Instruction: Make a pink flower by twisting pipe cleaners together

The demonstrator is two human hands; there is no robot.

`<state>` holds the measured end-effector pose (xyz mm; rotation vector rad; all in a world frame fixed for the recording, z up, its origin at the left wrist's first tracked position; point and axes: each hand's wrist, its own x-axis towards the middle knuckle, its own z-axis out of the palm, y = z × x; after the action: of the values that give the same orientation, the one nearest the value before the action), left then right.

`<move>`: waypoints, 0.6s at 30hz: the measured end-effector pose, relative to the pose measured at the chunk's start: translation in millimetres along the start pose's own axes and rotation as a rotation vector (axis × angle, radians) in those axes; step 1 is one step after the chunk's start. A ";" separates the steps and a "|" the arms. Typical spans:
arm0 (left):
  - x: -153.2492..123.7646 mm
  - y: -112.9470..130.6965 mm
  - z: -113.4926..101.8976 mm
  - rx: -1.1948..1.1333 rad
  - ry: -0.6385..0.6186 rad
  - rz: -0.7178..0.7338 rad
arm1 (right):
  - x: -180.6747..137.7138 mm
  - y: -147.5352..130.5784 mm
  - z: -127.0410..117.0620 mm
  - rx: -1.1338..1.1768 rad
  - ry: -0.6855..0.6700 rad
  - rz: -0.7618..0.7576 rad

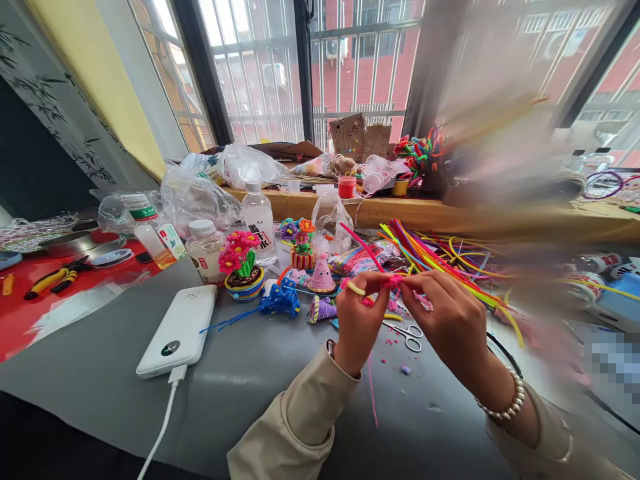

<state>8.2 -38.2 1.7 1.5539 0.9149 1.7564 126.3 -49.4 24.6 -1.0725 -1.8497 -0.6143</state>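
Observation:
My left hand (361, 319) and my right hand (447, 325) meet above the grey table, both pinching a bright pink pipe cleaner (361, 245). Its straight end slants up and left from my fingers, while a fuzzy bunched part sits between the two pinches. A pale yellow ring-like piece shows at my left fingers. Below my hands lies a pair of scissors (413, 338), handles toward me. Thin pink yarn (373, 393) trails down onto the table. To the left sit a pink cone-shaped figure (321, 275), a purple striped cone (323, 309) and a blue pipe-cleaner piece (281, 298).
A white power bank (179, 331) with a cable lies at left. Behind it are a potted pink flower (241, 265), bottles (259, 223) and plastic bags. Loose colourful pipe cleaners (440, 257) spread behind my right hand. Pliers (57, 277) rest on the red surface. The right side is blurred.

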 end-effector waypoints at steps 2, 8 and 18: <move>-0.1 0.4 0.2 -0.009 0.005 -0.004 | 0.3 -0.9 0.0 0.005 0.002 0.009; 1.2 0.3 -1.1 -0.015 -0.001 -0.042 | 3.2 2.6 -1.2 -0.017 -0.074 0.000; -0.3 1.3 2.4 -0.092 0.015 -0.061 | 1.2 -8.4 -0.5 -0.147 0.007 -0.064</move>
<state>10.6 -38.9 2.8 1.4413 0.8675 1.7446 119.0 -53.5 26.0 -1.1076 -1.8618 -0.8012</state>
